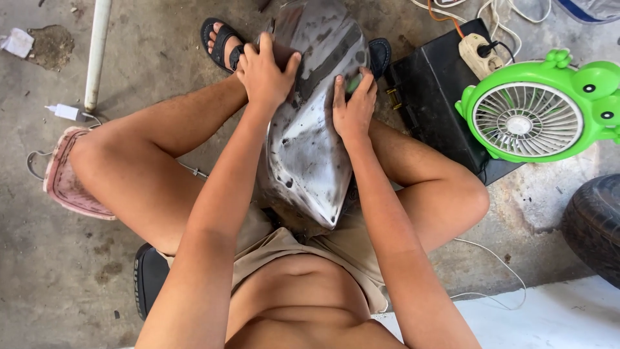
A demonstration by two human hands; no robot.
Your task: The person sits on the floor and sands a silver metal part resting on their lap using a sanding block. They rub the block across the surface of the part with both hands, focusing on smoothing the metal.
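Both hands bear on one workpiece. The left hand [263, 72] lies flat, fingers spread, on the upper left edge of a grey metal body panel [310, 123], pressing it in place without closing around it. The right hand [354, 108] rests on the panel's right flank with fingers curled over a small green pad [353, 83]; the pad is mostly covered, so its kind cannot be told for certain.

The panel stands tilted between the person's knees, its narrow end toward the lap and its broad end by the sandalled feet [221, 42].

Progress, judged from the surface: much of the panel shows bare, dull metal. A dark stripe runs along the upper middle and scattered dark spots remain near the lower tip and left edge. These areas appear untreated; the work looks well advanced but not complete.

Surroundings: a black case [434, 103] lies just beside the right knee, carrying a power strip [479, 54] and cables. A green frog-shaped fan [542, 110] stands against it. A tyre [594, 223] sits at the far right, a white pipe [98, 52] at the upper left, and a pink cloth item [63, 181] beside the left knee. Nothing obstructs either hand.
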